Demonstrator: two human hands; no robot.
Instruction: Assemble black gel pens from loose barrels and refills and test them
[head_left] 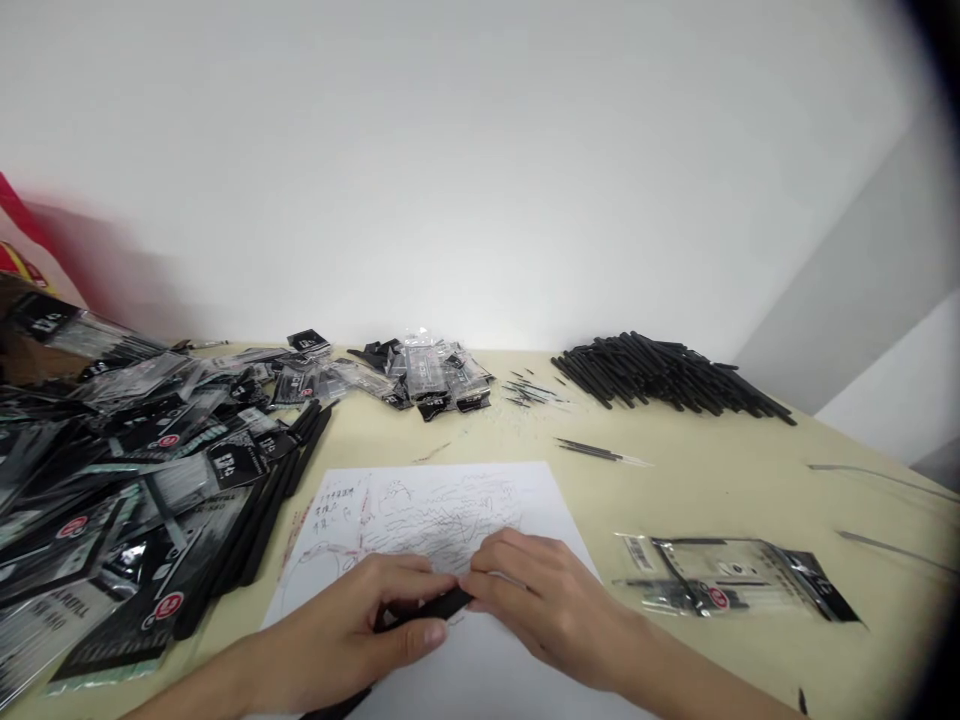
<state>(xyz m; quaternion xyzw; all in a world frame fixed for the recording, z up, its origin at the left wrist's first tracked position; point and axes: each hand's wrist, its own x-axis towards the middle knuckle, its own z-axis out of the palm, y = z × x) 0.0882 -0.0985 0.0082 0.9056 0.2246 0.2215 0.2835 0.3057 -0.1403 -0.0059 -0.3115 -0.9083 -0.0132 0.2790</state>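
Both of my hands meet over a white sheet of paper (450, 510) covered in scribbles. My left hand (360, 625) is closed around a black pen (427, 610), thumb along its barrel. My right hand (540, 600) pinches the pen's right end with thumb and fingertips. The pen lies roughly level, just above the paper. Its lower left end runs out under my left wrist toward the table's front edge.
A big heap of black and clear packets (127, 470) covers the left of the beige table (712, 490). A smaller packet pile (427, 375) and a stack of black pens (667, 375) lie at the back. One packet (735, 585) lies right; thin refills (600, 452) are scattered mid-table.
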